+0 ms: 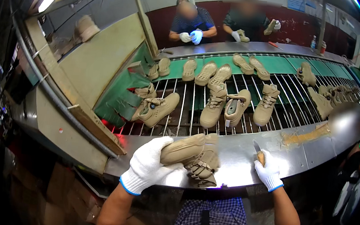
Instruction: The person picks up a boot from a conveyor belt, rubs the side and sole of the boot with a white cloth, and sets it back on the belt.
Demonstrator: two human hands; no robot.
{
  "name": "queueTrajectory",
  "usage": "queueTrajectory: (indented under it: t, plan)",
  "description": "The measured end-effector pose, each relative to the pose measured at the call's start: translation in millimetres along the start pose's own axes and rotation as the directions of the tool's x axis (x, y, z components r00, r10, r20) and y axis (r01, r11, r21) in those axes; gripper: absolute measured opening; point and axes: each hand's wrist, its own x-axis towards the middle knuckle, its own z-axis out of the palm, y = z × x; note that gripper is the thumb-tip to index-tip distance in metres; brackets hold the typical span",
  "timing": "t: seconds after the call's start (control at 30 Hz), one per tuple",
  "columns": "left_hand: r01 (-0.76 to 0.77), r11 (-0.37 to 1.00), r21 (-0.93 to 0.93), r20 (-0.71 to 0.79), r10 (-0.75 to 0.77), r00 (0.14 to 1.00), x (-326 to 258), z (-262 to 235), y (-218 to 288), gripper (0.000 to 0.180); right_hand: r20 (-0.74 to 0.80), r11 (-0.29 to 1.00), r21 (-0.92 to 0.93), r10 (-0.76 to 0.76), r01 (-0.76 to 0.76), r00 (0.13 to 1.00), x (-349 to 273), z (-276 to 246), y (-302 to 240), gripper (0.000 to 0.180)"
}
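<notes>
My left hand (150, 164), in a white knitted glove with a blue cuff, grips a tan boot (182, 150) over the near edge of the metal ledge. The boot is tipped over, its sole side turned up and its laced upper lower down to the right. My right hand (268, 171), gloved alike, is closed round the wooden handle of a short knife (257, 147). Its blade points up and left, apart from the boot. Beyond the ledge, laced tan boots (214, 107) and loose tan soles (206, 73) lie on the conveyor.
A metal ledge (236, 162) runs along my side of the rod conveyor (182, 108). Dried glue-like residue (305, 135) marks it at right. A machine housing (102, 56) stands at left. Two gloved people work across the conveyor; another person is close at right.
</notes>
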Motion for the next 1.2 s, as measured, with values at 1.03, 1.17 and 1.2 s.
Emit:
queueTrajectory:
  t: [1.03,1.17,1.2]
  plan:
    - [0.246,0.967,0.07,0.759,-0.212,0.616,36.0,102.2,-52.5,0.088,0.71,0.914,-0.114,-0.199,0.389,0.675,64.6,-8.3,-150.9,0.052]
    - [0.229,0.97,0.087,0.793,-0.206,0.573,39.3,99.2,-49.5,0.09,0.75,0.954,0.025,-0.215,0.298,0.625,67.6,13.1,-156.5,0.047]
    - [0.23,0.967,0.107,0.791,-0.223,0.569,38.9,94.9,-46.5,0.088,0.753,0.97,0.161,-0.24,0.182,0.612,65.2,20.9,-152.0,0.047]
